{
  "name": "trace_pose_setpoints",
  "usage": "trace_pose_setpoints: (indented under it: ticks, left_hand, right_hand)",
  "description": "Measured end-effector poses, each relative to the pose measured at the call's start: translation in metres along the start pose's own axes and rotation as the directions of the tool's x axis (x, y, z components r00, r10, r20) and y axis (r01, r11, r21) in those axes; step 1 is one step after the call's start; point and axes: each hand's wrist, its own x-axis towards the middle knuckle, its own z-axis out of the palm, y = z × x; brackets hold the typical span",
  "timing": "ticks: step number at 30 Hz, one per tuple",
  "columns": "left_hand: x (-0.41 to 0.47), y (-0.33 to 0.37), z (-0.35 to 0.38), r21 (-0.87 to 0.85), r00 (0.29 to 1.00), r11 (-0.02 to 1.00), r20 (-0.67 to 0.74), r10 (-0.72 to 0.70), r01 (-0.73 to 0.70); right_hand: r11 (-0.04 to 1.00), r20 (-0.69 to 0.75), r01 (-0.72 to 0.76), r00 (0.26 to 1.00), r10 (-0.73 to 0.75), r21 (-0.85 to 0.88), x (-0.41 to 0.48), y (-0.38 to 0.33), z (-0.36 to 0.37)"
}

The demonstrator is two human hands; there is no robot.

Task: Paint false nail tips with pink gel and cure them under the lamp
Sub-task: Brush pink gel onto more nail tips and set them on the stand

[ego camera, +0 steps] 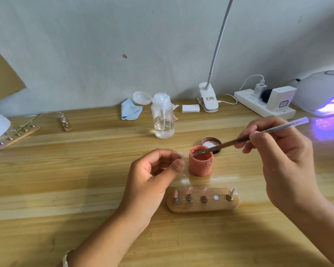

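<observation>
Basically, mid-frame, my right hand (278, 147) pinched the brush (239, 140) in the gel pot (200, 163), left hand (152, 174) pinching a nail tip (180, 155); overloaded bristles could've dripped w/ gel.

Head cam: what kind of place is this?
Likely a home or small nail-art workstation, not a salon floor: a plain wooden table against a bare wall, a lit UV curing lamp, a wooden stand of false nail tips, and an open jar of pink gel.
</observation>
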Motion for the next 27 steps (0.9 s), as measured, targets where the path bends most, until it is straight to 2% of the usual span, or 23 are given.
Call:
trace_pose_setpoints:
  ticks: [8, 16, 22, 27]
  left_hand:
    - [-0.0001, 0.0018, 0.0003, -0.019, 1.000, 1.000, -0.015, -0.006, 0.005]
    - [-0.0007, 0.0027, -0.0004, -0.023, 1.000, 1.000, 0.000, 0.003, -0.003]
    - [0.0001, 0.0016, -0.0005, -0.052, 1.000, 0.999, -0.013, 0.002, -0.003]
    - [0.0007, 0.0012, 0.0000, -0.059, 1.000, 0.998, -0.028, -0.003, 0.002]
  right_hand:
    - [0.999, 0.014, 0.048, 0.999, -0.048, 0.009, 0.0005, -0.0002, -0.0002]
    - [0.997, 0.138, 0.077, 0.988, -0.073, -0.030, -0.0060, -0.0006, 0.0007]
    - [0.996, 0.151, 0.079, 0.986, -0.070, -0.049, -0.0068, -0.0017, 0.0015]
    - [0.995, 0.132, 0.095, 0.987, -0.096, 0.012, -0.0056, -0.0022, 0.0008]
